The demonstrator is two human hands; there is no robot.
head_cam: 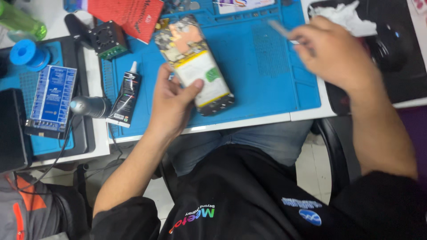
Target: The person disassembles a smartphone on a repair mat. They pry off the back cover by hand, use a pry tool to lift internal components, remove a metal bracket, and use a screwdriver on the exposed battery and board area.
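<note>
Two hands over an opened phone on the blue mat

Two bare hands work above a blue mat (pixel 262 66) on the white table (pixel 307 114). At the far left lie a green bottle (pixel 21 22), a blue spool (pixel 29 54) and a blue board with rows of sockets (pixel 52 100). Next come a small black fan block (pixel 106 40) and a black glue tube (pixel 126 95), its white nozzle aimed away from the person. A red booklet (pixel 131 14) lies at the top edge.

Near the mat's middle, the left hand (pixel 171 104) holds the opened phone (pixel 193 62) from its left side, thumb pressed on the pale battery (pixel 200 73), fingers curled under the edge. The phone's long axis runs slantwise, from upper left to lower right; its lower end rests on the mat near the front edge.

To the right, the blurred right hand (pixel 331 53) hovers above the mat, its grip pinched shut on a thin pale tool (pixel 281 30) that points up and left. Behind it, crumpled white tissue (pixel 344 17) sits on a black pad (pixel 400 66).
</note>
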